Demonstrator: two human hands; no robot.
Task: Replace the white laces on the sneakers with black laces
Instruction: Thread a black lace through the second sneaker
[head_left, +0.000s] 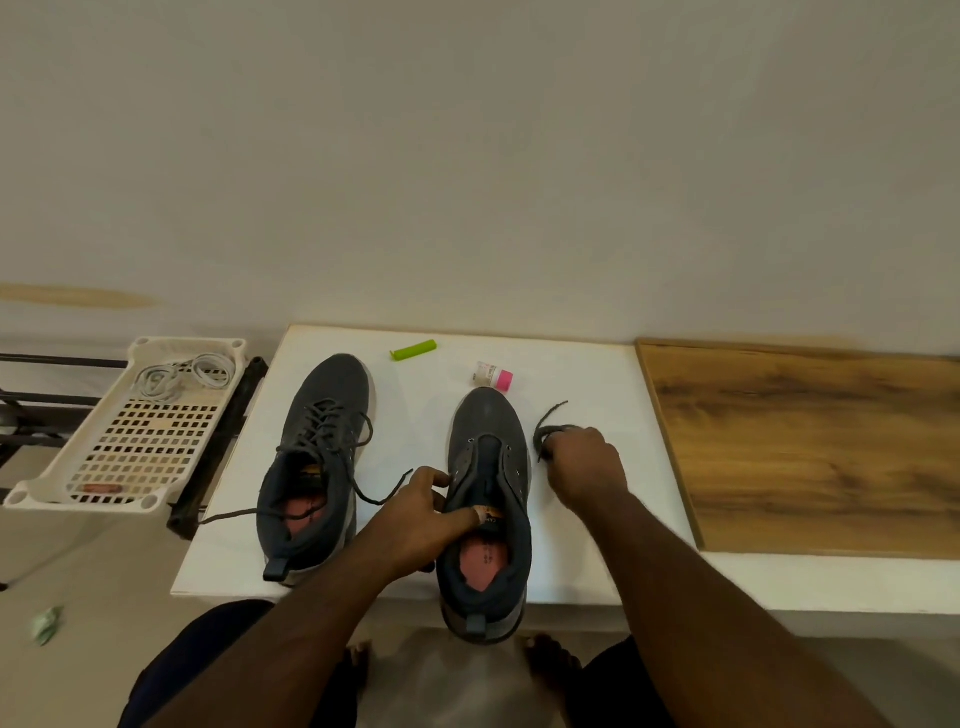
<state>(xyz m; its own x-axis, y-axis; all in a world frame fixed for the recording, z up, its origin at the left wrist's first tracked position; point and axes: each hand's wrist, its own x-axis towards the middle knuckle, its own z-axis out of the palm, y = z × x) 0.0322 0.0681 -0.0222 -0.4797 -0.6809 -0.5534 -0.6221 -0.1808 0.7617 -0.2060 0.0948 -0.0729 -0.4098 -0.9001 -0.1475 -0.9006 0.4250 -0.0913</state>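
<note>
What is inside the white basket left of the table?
The white basket holds coiled white laces at its far end and a small reddish item near its front. Nothing there is covered.

Head camera looks steeply down, close over table (597, 530).

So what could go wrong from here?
The unlaced shoe juts over the table's near edge, so a tug while threading might tip it off. The black lace is bunched under the right hand and may tangle. The pink-capped bottle lying by the toe could roll if bumped.
</note>
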